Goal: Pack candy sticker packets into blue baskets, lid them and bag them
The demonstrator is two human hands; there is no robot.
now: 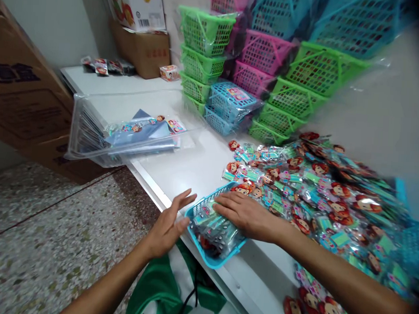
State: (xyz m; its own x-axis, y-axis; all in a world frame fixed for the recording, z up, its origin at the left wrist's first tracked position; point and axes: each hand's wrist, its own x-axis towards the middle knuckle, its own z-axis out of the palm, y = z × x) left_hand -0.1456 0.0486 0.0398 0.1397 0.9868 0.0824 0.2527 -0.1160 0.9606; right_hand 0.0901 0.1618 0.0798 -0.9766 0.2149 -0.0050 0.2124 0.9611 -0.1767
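Note:
A small blue plastic basket (216,263) stands at the table's front edge, filled with clear-wrapped packets (220,227) that show green strips and a red-haired cartoon figure. My right hand (243,211) lies flat over the packets at the basket's right side, fingers stretched out and touching the top ones. Just left of the basket, my left hand (168,227) is raised with its fingers apart and nothing in it. Part of the basket's right rim is hidden by my right hand.
Many loose packets (312,194) spread across the table's right. Wrapped stacks of green baskets (203,59), pink baskets (262,53) and blue baskets (233,100) rise behind. A clear plastic tray (126,151) with blue sheets overhangs the left edge. Cardboard boxes (21,84) stand left.

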